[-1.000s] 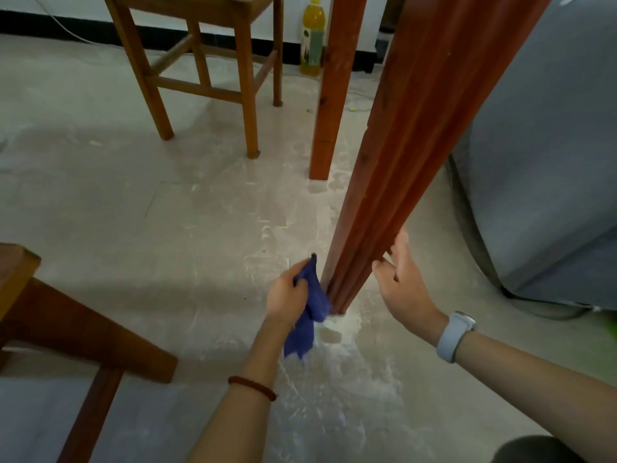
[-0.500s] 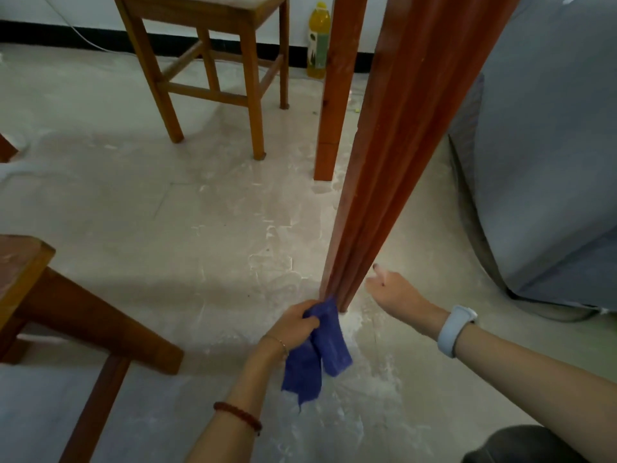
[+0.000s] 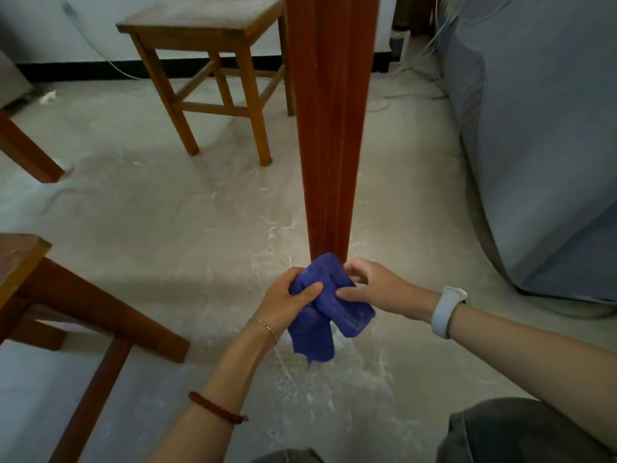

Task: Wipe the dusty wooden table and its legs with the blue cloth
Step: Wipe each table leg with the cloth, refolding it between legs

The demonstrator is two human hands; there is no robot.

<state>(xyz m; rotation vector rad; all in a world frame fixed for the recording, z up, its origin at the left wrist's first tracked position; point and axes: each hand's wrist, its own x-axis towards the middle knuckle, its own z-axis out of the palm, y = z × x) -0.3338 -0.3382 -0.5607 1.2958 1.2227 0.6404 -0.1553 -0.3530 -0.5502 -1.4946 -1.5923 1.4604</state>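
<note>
On my feed both hands meet low down, just in front of the foot of the red-brown leg (image 3: pixel 330 128). The left hand (image 3: pixel 287 300) has its fingers curled round the bunched cloth (image 3: pixel 329 295), thumb laid across the fabric. The right hand (image 3: pixel 374 289) grips the same bundle from the other side, thumb on top and fingers bent behind it. The cloth sits between the two hands, one end hanging down towards the floor (image 3: pixel 167 228); I cannot tell whether it touches the leg. White dust (image 3: pixel 334 389) streaks the floor under it. A watch (image 3: pixel 445 310) is on the right wrist, a bead bracelet (image 3: pixel 217 407) on the left forearm. A stool (image 3: pixel 207 25) stands beyond the leg
</note>
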